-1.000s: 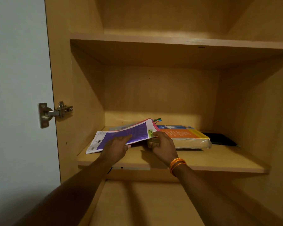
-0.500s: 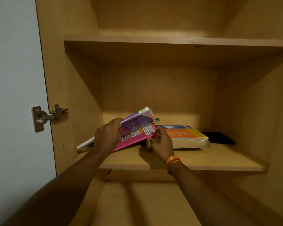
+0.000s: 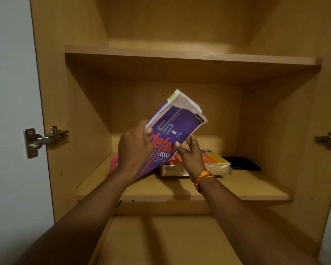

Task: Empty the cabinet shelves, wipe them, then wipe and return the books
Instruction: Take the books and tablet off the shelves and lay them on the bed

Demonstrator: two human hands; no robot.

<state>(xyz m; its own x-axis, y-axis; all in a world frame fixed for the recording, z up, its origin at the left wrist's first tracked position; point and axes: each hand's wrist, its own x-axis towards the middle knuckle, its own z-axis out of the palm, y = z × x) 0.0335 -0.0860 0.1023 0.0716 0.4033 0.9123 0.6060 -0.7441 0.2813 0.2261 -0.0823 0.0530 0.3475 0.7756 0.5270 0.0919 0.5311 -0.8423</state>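
A purple book with orange lettering stands tilted above the middle shelf, with more thin books stacked behind it. My left hand grips the stack along its left edge. My right hand touches the book's lower right edge with straight fingers. A pink book peeks out behind my left hand. A thick book with an orange and yellow cover lies flat on the shelf behind my right hand.
A flat black object lies at the back right of the middle shelf. Above is the upper shelf, below the lower shelf. Door hinges sit at the left and right sides.
The purple book and the stack behind it were lifted off the shelf and tipped up steeply. My left hand rose with them; my right hand moved from under the stack to its lower edge.
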